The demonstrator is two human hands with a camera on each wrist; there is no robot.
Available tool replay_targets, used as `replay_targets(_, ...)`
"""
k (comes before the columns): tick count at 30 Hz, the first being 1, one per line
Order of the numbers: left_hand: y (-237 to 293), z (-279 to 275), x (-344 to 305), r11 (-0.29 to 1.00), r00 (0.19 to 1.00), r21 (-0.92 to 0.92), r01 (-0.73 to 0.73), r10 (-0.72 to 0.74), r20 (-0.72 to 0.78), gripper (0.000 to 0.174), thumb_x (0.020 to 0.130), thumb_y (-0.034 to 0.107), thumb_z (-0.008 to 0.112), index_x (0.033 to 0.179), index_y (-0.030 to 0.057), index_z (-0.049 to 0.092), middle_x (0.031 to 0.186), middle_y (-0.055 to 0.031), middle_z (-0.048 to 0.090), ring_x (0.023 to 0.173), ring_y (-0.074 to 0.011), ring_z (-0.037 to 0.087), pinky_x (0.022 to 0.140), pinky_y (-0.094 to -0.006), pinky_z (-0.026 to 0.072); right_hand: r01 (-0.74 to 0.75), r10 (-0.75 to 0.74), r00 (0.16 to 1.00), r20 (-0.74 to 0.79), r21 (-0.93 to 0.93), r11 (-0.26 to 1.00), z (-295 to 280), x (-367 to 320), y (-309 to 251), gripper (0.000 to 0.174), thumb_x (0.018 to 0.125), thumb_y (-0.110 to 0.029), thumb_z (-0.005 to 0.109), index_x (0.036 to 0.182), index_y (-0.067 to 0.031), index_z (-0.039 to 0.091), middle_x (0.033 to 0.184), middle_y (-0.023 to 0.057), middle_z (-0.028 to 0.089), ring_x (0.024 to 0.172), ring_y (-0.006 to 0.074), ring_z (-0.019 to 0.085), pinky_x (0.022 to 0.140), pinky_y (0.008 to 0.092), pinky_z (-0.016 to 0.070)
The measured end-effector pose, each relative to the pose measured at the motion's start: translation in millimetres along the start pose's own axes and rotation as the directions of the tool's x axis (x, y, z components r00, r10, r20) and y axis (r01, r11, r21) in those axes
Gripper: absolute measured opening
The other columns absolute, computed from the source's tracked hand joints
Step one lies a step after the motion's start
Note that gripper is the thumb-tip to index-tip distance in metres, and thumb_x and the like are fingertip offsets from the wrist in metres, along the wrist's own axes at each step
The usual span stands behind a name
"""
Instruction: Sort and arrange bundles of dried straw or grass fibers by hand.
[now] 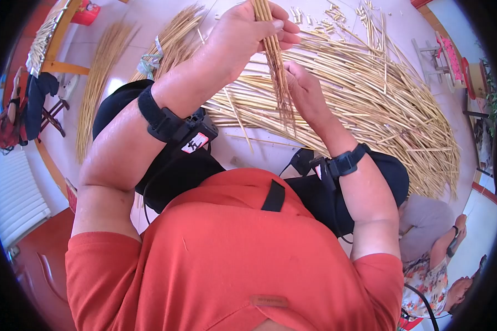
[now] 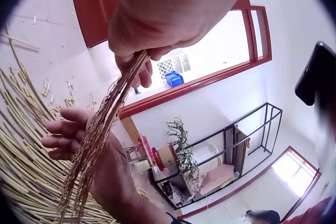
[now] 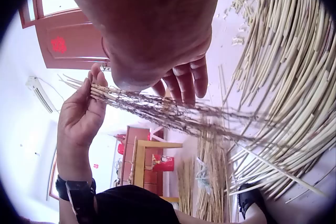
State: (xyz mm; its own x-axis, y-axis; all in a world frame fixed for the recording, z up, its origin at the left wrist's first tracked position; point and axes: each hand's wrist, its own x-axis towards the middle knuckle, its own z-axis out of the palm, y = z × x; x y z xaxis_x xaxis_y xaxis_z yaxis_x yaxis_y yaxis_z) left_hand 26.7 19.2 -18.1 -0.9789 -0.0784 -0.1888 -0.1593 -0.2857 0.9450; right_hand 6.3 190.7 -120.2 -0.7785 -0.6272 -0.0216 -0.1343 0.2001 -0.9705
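Handful of stalks: I have it (image 1: 271, 47) at the top of the head frame, right of centre, its straight stems up and its thin brown brushy ends hanging down.
Left hand: my fingers and thumb pinch the stems with this hand (image 1: 247, 34), at the upper middle of the head frame.
Right hand: open, its fingers relaxed and extended (image 1: 308, 92), just beside the brushy ends; whether it touches them I cannot tell.
Big pile: long pale stalks (image 1: 370, 88) lie on the floor from the centre to the right of the frame, below and beyond my 2 hands.
Cut pieces: short bits of stalk (image 1: 331, 15) lie scattered at the top, right of centre.
Tied bunch: brushy stalks (image 1: 176, 41) with a pale blue-green tie (image 1: 149, 63), upper left.
Loose sheaf: more thin stalks (image 1: 102, 83), farther left.
Red bucket: upper left corner area (image 1: 86, 13), near the wooden desk (image 1: 66, 67).
My wrists: 2 black straps, 1 on each.
Other person: lower right (image 1: 433, 276), in a flowered top.
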Motion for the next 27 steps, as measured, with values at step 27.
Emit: replay_targets(27, -18.3, 13.1, -4.2, 0.958, 0.99, 0.285, -0.001, -0.039, 0.136, 0.013, 0.093, 0.007, 0.049, 0.104, 0.0015, 0.052, 0.097, -0.0128, 0.063, 0.089, -0.0204, 0.065, 0.08, -0.0317, 0.0531, 0.27, 0.01, 0.885, 0.465, -0.531, 0.803, 10.4, -20.6, 35.3, 0.019, 0.085, -0.026, 0.057, 0.089, -0.0071, 0.061, 0.079, 0.0173, 0.064, 0.078, 0.0361, 0.062, 0.069, 0.047, 0.048)
